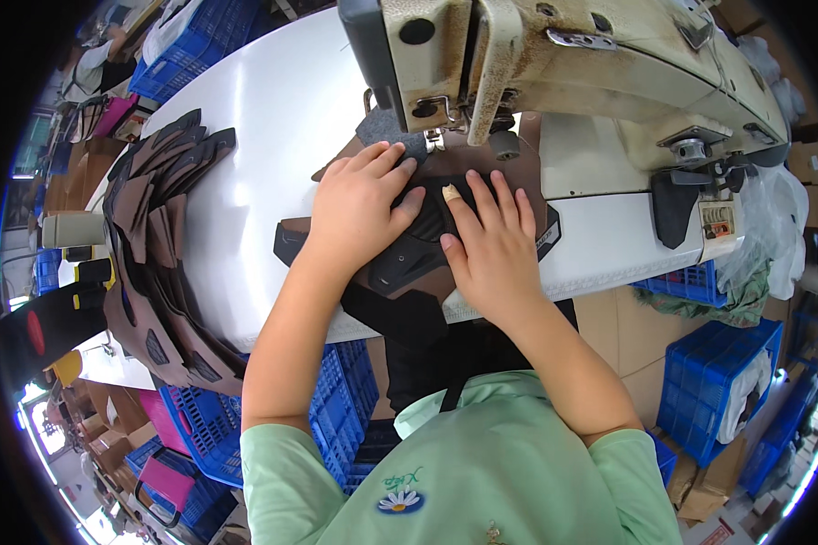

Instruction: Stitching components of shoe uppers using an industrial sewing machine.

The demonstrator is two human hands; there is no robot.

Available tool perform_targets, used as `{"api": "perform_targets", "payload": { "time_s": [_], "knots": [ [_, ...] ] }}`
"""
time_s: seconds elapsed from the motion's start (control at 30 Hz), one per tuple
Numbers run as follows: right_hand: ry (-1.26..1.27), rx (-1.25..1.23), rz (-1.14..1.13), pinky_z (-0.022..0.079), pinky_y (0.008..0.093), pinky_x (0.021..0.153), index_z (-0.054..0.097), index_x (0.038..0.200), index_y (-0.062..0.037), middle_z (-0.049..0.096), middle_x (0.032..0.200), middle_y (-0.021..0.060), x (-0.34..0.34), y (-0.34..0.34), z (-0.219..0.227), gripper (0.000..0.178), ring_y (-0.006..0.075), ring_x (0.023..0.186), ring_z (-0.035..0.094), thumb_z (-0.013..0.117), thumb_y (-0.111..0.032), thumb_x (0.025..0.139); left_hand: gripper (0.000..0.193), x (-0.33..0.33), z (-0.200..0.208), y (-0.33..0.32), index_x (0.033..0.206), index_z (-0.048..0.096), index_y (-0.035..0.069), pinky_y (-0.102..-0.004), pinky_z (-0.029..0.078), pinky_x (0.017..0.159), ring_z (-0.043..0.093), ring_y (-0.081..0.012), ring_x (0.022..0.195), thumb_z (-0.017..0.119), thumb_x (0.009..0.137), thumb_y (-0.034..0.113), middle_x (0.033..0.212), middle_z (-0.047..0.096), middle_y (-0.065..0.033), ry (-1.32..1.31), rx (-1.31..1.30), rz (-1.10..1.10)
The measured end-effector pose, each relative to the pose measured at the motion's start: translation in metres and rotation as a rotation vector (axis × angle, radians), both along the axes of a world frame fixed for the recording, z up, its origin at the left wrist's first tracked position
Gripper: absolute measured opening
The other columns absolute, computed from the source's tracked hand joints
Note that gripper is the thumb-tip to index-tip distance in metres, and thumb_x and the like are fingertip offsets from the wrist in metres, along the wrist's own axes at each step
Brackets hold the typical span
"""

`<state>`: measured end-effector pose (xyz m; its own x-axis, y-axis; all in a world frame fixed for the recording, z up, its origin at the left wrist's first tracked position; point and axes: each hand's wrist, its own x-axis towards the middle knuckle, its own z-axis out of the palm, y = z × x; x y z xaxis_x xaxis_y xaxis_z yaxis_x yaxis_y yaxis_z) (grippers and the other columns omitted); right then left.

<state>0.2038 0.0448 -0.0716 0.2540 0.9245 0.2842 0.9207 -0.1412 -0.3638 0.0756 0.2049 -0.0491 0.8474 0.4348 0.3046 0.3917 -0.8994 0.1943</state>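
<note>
Both my hands rest on a brown and black cut piece (427, 259) that lies on the white sewing table under the sewing machine (573, 73). My left hand (359, 204) presses down on its left side, fingers stretched toward the presser foot (434, 140). A dark grey fabric patch (393, 130) sits just beyond those fingertips, beside the foot. Flat on the right side of the piece is my right hand (495, 236), fingers spread, a beige wrap (451, 193) around one fingertip. The piece's black lower end hangs over the table's near edge.
A stack of similar brown and black pieces (159, 241) drapes over the left part of the white table (254, 109). Blue crates (718, 386) stand on the floor at right and below left. A clear plastic bag (773, 227) hangs at the table's right end.
</note>
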Motion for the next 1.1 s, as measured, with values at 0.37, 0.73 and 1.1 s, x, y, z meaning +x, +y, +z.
{"api": "perform_targets", "payload": {
  "time_s": [0.37,0.73,1.1],
  "knots": [
    [0.028,0.004,0.056,0.023,0.0537,0.117,0.058,0.133,-0.0071,0.049,0.143,0.0177,0.021,-0.002,0.003,0.047,0.0380,0.139,0.038,0.062,-0.024,0.089,0.032,0.010,-0.007,-0.017,0.109,0.072,0.004,-0.0415,0.049,0.094,0.061,-0.0287,0.119,0.068,0.085,0.025,0.121,0.068,-0.0125,-0.015,0.073,0.089],
    [0.024,-0.036,0.144,0.021,0.0534,0.118,0.057,0.134,-0.0107,0.049,0.145,0.0134,0.049,0.002,0.006,0.044,0.0343,0.141,0.038,0.058,-0.022,0.092,0.032,0.025,-0.010,-0.030,0.107,0.072,0.000,-0.0418,0.051,0.089,0.064,-0.0291,0.112,0.068,0.085,0.025,0.117,0.069,-0.0158,-0.050,0.124,0.170],
    [0.005,-0.032,0.090,0.018,0.0566,0.117,0.058,0.134,-0.0117,0.050,0.146,0.0131,0.047,0.001,0.005,0.046,0.0322,0.141,0.038,0.060,-0.033,0.093,0.047,0.003,0.011,-0.008,0.110,0.070,-0.005,-0.0428,0.047,0.101,0.059,-0.0359,0.121,0.074,0.081,0.032,0.124,0.065,-0.0221,-0.020,-0.247,0.005]
  ]
}}
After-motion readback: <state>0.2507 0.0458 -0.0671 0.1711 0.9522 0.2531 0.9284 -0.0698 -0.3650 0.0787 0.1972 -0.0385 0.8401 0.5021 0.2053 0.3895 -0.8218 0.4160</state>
